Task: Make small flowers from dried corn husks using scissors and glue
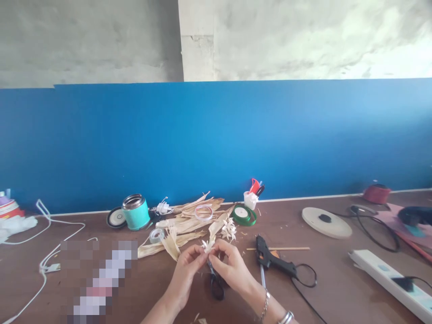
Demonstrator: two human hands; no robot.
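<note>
My left hand [186,265] and my right hand [229,264] meet over the brown table [337,292], fingers pinched together on a small white husk flower [207,245]. Black scissors [216,282] lie on the table just under my hands. Beyond them lies a pile of dried corn husk strips [189,225] with a few more small white flowers [229,229]. My right wrist wears a bracelet and a watch.
A black glue gun [270,258] with its cord and a thin wooden stick [280,248] lie right of my hands. A teal jar [135,211], tape rolls [204,212], green ribbon spool [243,214], white round disc [326,222] and power strip [391,279] stand around. White cable at left.
</note>
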